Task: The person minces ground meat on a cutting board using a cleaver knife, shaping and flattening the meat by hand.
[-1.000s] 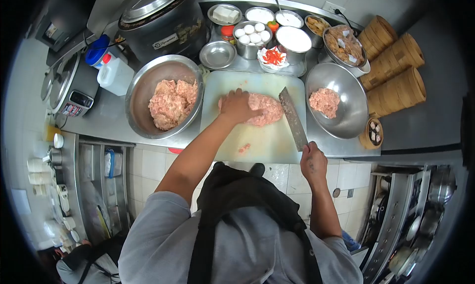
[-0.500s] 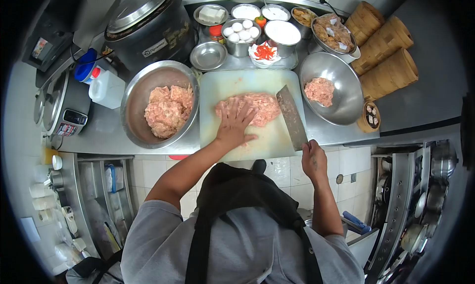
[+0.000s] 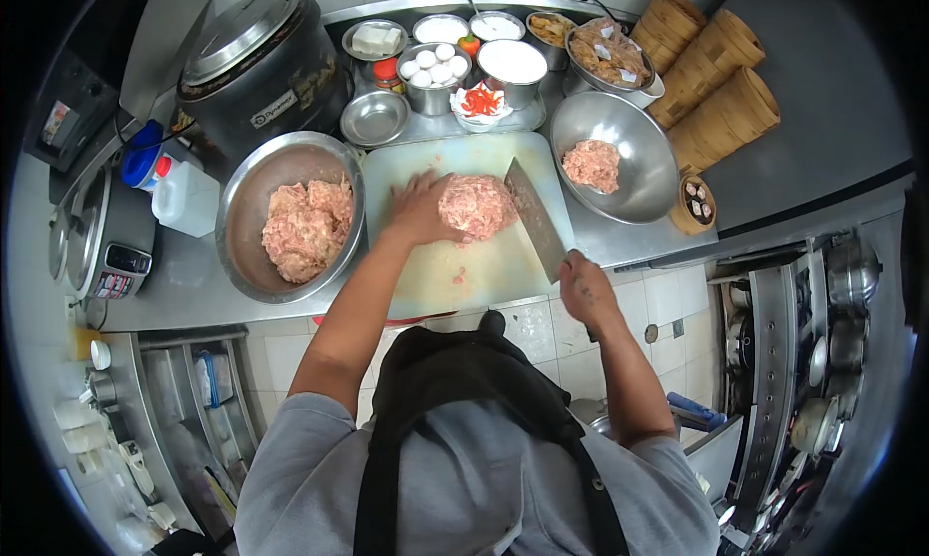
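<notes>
A compact mound of pink minced meat [image 3: 478, 208] lies on the pale cutting board [image 3: 484, 280]. My left hand [image 3: 418, 208] rests against the mound's left side, fingers spread and pointing away from me. In my right hand [image 3: 586, 287] is the handle of a wide cleaver [image 3: 537, 219], whose blade slants across the board, just right of the meat. Left of the board, a large steel bowl [image 3: 235, 229] holds more minced meat [image 3: 308, 229]. The steel bowl on the right [image 3: 644, 159] has a smaller lump of meat [image 3: 591, 165] in it.
Behind the board stand an egg pot [image 3: 426, 99], a bowl of red strips [image 3: 481, 101], a white-filled pot [image 3: 513, 64] and an unfilled-looking steel dish [image 3: 375, 119]. Bamboo steamers [image 3: 726, 120] are at the right, a black cooker [image 3: 261, 82] at the back left.
My left hand has gone from on top of the meat to its left side. The meat is now shorter and rounder. The cleaver remains in my right hand, and the view has shifted.
</notes>
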A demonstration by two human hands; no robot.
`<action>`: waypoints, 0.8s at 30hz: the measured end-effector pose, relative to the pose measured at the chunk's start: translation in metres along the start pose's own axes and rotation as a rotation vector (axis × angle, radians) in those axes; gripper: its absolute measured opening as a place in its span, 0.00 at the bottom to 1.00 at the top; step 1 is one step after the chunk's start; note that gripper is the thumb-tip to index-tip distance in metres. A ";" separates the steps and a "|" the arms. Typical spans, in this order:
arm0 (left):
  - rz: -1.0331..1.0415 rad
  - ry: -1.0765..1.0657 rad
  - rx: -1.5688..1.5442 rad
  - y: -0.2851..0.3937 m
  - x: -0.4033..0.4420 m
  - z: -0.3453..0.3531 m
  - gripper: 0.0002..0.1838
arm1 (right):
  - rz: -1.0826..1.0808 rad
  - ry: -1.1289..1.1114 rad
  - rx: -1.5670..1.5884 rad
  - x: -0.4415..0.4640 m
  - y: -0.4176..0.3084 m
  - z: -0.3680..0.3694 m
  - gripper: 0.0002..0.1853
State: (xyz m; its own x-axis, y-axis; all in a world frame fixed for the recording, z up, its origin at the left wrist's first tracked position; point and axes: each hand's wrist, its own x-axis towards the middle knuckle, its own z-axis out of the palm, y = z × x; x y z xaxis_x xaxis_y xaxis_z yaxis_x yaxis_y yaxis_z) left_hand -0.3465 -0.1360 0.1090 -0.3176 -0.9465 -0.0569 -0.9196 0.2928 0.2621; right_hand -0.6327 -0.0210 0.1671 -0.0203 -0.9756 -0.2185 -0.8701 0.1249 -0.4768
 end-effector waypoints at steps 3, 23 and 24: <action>-0.004 -0.057 -0.238 -0.008 -0.002 0.012 0.61 | -0.026 0.176 0.017 -0.008 -0.029 -0.031 0.11; 0.097 0.401 -0.492 -0.040 -0.053 0.051 0.25 | 0.077 0.276 -0.040 -0.007 -0.036 0.010 0.16; 0.097 0.409 -0.486 -0.041 -0.053 0.051 0.25 | 0.021 0.172 -0.081 -0.004 -0.005 0.020 0.16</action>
State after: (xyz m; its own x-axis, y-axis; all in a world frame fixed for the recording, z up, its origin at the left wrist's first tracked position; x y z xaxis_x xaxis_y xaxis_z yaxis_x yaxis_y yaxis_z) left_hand -0.3040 -0.0911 0.0520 -0.1918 -0.9222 0.3358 -0.6511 0.3756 0.6596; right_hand -0.6184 -0.0138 0.1533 -0.1168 -0.9902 -0.0762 -0.9051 0.1377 -0.4023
